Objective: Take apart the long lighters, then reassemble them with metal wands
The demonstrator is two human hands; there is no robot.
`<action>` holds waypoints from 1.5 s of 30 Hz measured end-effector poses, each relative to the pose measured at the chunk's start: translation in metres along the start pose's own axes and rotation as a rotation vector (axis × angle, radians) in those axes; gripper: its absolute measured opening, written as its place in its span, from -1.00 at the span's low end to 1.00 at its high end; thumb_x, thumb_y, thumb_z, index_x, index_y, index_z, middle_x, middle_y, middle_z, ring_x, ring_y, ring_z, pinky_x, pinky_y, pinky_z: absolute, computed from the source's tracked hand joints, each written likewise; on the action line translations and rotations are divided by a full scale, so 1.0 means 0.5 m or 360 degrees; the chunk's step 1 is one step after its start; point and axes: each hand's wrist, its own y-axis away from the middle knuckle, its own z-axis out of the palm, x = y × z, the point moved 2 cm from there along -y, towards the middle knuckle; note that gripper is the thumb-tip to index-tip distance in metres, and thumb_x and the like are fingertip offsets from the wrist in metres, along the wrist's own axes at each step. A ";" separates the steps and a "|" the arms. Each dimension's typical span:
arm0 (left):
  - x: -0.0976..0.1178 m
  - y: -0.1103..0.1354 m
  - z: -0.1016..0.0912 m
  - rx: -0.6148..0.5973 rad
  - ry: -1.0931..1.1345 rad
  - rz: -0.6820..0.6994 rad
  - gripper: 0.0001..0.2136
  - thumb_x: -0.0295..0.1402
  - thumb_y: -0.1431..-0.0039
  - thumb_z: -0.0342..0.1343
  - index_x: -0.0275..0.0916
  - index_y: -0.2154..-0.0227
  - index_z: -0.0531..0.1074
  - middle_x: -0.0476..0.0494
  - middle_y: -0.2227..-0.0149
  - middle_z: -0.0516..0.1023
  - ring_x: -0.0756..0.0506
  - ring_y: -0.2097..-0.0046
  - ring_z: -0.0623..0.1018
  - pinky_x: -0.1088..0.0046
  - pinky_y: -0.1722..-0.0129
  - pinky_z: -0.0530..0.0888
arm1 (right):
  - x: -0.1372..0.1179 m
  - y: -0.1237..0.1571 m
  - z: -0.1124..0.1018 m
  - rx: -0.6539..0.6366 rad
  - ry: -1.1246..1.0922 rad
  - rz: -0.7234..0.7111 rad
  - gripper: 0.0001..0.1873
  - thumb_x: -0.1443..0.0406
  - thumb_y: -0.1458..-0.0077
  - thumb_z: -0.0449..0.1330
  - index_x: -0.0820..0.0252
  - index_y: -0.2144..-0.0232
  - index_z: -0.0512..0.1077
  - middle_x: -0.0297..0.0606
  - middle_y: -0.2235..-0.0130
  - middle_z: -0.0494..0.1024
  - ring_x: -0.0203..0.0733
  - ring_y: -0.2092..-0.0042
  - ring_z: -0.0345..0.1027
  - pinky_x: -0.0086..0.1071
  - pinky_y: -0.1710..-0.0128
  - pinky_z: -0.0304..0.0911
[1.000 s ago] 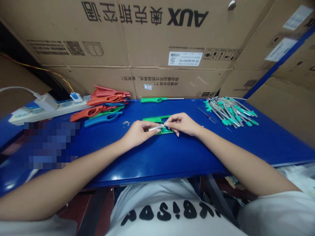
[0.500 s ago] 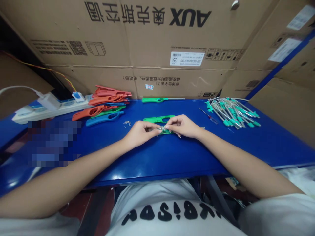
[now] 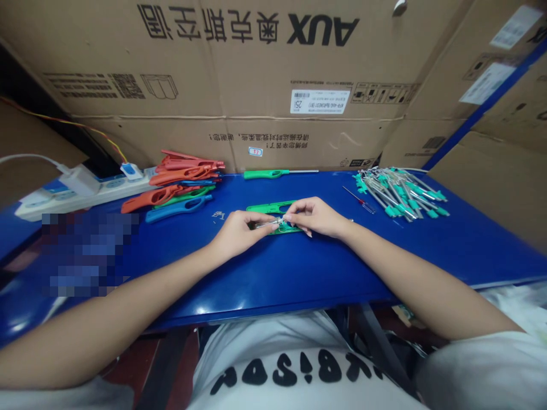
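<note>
My left hand (image 3: 237, 231) and my right hand (image 3: 315, 216) meet at the middle of the blue table (image 3: 299, 267), both pinched on a small silvery metal part (image 3: 270, 223). The part is held just over a flat green plastic shell (image 3: 273, 208) that lies on the table under my fingertips. My right hand's fingertips rest partly on the shell's near edge.
A pile of red, green and blue plastic shells (image 3: 179, 185) lies at back left beside a white power strip (image 3: 72, 191). A finished green lighter (image 3: 273, 173) lies at the back. A heap of metal tubes with teal ends (image 3: 397, 191) sits back right. Cardboard boxes (image 3: 256, 80) wall the rear.
Both hands stay pinched together over the green shell, with only slight finger shifts. The view has wobbled a little.
</note>
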 end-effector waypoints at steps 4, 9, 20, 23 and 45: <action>0.003 0.001 0.011 0.0015 0.0065 0.0018 -0.70 -0.14 -0.12 0.26 -0.21 0.20 0.68 -0.14 0.21 0.71 -0.20 0.21 0.66 0.35 0.21 0.54 | 0.002 0.002 0.005 0.0056 0.0049 0.0003 -0.59 0.01 0.02 0.40 0.25 0.43 0.44 -0.51 0.68 0.33 -0.47 0.71 0.10 -0.55 0.75 0.03; 0.001 -0.002 0.007 0.0010 -0.0001 0.0014 -0.71 -0.15 -0.13 0.26 -0.23 0.21 0.68 -0.14 0.23 0.72 -0.17 0.26 0.65 0.38 0.26 0.52 | -0.001 0.001 0.010 0.0059 0.0098 0.0058 -0.62 0.04 -0.02 0.37 0.24 0.44 0.43 -0.52 0.70 0.30 -0.45 0.71 0.08 -0.54 0.76 0.03; 0.014 -0.003 -0.029 -0.0018 -0.0658 0.0540 -0.77 -0.18 -0.19 0.25 -0.17 0.19 0.67 -0.13 0.27 0.65 -0.13 0.22 0.54 0.29 0.08 0.44 | -0.009 -0.002 -0.004 0.0090 -0.0022 0.0032 -0.68 0.08 -0.06 0.34 0.26 0.42 0.50 -0.43 0.58 0.44 -0.46 0.66 0.17 -0.52 0.71 0.24; 0.012 -0.004 -0.030 -0.0077 -0.0684 0.0558 -0.78 -0.21 -0.20 0.25 -0.18 0.17 0.65 -0.11 0.29 0.64 -0.11 0.24 0.53 0.32 0.11 0.43 | -0.010 -0.002 -0.009 0.0127 -0.0048 0.0039 -0.74 0.14 -0.08 0.32 0.25 0.37 0.51 -0.44 0.58 0.44 -0.45 0.67 0.17 -0.52 0.73 0.22; 0.006 -0.008 -0.034 -0.0088 -0.0521 0.0260 -0.86 -0.27 -0.09 0.30 -0.22 0.36 0.64 -0.05 0.40 0.61 0.01 0.46 0.44 0.51 0.42 0.35 | 0.010 -0.008 -0.014 0.0220 0.0473 -0.0330 -0.76 0.17 -0.09 0.28 0.21 0.26 0.54 -0.27 0.32 0.53 -0.28 0.35 0.34 -0.36 0.34 0.26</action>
